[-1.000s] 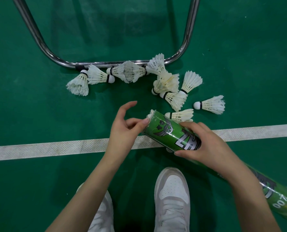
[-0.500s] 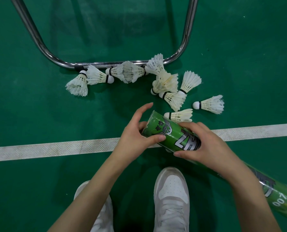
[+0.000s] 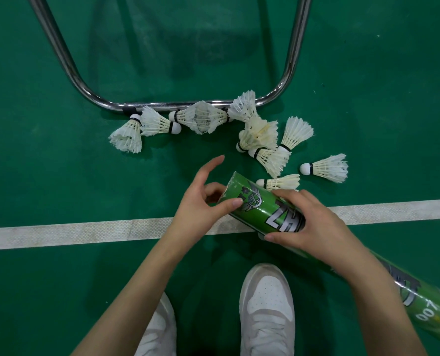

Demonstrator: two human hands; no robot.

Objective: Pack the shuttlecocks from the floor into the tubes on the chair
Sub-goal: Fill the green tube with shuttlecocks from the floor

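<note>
My right hand (image 3: 314, 224) wraps the green shuttlecock tube (image 3: 260, 209) mid-barrel; my left hand (image 3: 201, 201) pinches its open rim. I'd judge it light, glossy cardboard — easily dented. Feather shuttlecocks (image 3: 262, 136) lie on the floor just beyond — fragile, best lifted by the cork. Lettering reads "ZH", "007".

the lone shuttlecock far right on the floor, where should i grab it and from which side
Pinch the shuttlecock at its white cork tip, coming from above on its left end. It lies on its side, apart from the others, cork pointing left toward the tube, with bare floor around the cork. The cork is solid, while the flared feathers would likely crush.
</note>
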